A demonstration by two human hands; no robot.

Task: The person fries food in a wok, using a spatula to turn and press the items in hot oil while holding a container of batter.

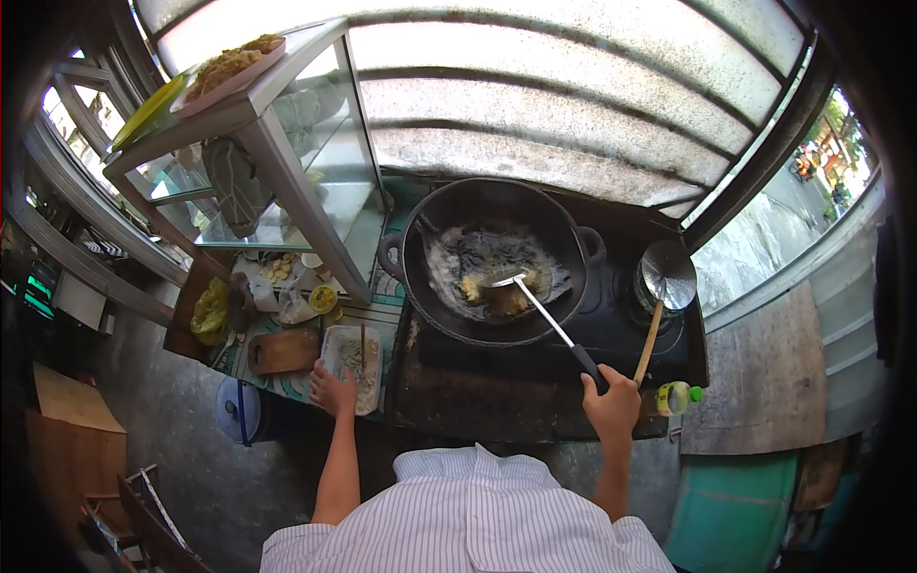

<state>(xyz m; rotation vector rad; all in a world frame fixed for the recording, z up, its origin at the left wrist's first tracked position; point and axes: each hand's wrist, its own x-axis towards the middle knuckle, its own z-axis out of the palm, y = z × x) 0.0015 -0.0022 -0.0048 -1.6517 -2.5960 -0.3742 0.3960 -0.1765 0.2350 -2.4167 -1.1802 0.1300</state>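
My right hand [612, 401] is closed round the black handle of a metal spatula [545, 313]. The spatula's blade rests in the wok [490, 186], among golden pieces frying [475, 287] in bubbling oil. My left hand [334, 390] is at the left edge of a white plastic tub [371, 393], its fingers bent over the rim. Pale batter with bits in it lies in the tub, and a thin stick-like utensil [363, 346] stands in it. Left of the tub is a wooden cutting board [285, 352].
A long-handled strainer [666, 277] lies on the right burner, its wooden handle passing close to my right hand. A green-capped bottle [672, 399] is beside it. The glass cabinet [325, 191] stands left of the wok, with a plate of fried food [229, 74] on top. A lidded bucket [237, 409] stands below.
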